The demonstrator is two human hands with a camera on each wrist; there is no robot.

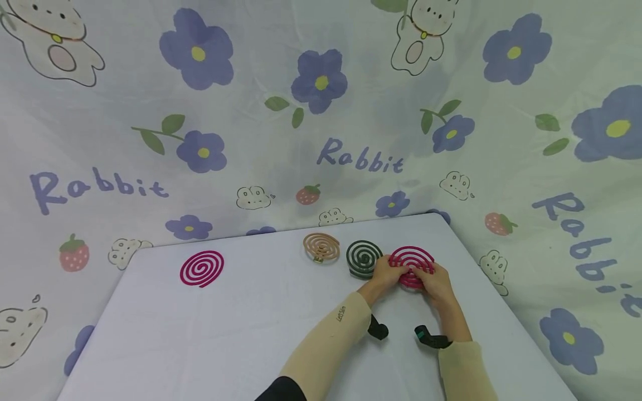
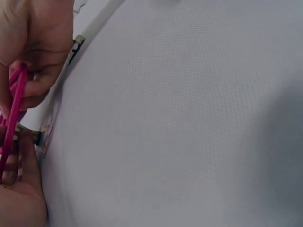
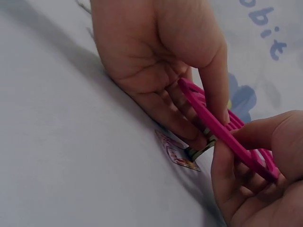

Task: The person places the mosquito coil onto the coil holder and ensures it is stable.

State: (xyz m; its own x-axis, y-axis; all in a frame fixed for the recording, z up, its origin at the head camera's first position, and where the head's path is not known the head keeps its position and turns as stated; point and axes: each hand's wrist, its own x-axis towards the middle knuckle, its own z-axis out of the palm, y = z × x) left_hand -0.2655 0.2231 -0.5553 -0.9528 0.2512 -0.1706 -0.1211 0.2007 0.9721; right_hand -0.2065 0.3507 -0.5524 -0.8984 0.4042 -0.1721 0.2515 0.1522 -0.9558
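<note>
Under the held spiral [image 3: 215,124], only wrist views show a tag [image 3: 177,152].

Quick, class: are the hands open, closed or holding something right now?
Left hand: closed, holding the pink spiral.
Right hand: closed, holding the same pink spiral.

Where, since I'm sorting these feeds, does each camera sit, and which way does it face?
Head: worn on the head, facing forward and down at the white table and floral backdrop; left hand, right hand and beige sleeves show.
Left wrist: on that wrist, facing mostly the white table; both hands show at the left edge.
Right wrist: on that wrist, facing the held pink coil; both hands show, backdrop behind.
Shared: both wrist views show the pink coil and both hands.
</note>
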